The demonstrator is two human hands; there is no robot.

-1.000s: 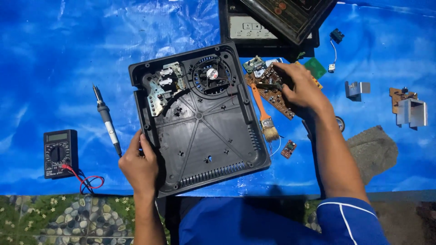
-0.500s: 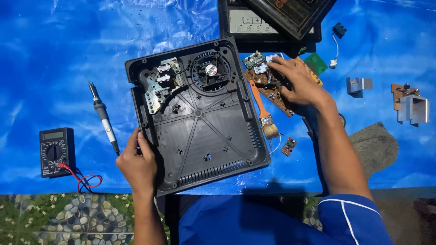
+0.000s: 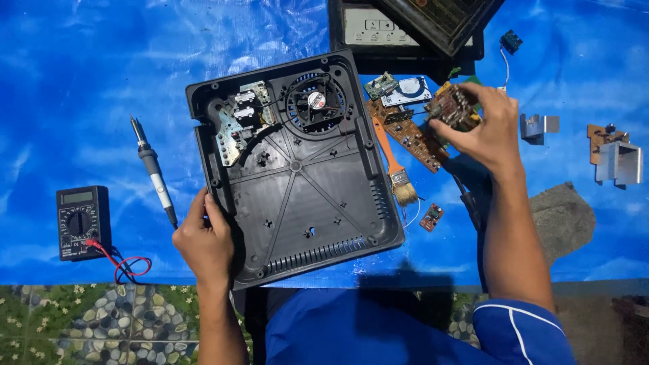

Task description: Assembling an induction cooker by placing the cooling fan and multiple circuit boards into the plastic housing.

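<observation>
1. We work over a crinkled blue tarp [image 3: 81, 81], with pebble-patterned flooring along the bottom edge.
2. Our left hand [image 3: 206, 243] clamps the lower-left rim of the black plastic appliance base [image 3: 297, 182], which sits at frame centre, ribbed, with a round fan at its top.
3. Our right hand [image 3: 483, 128], upper right, pinches a brown circuit board [image 3: 451, 107]; this hand is nearer the loose boards.
4. The board lies right of the base, its long axis slanting down-right.
</observation>
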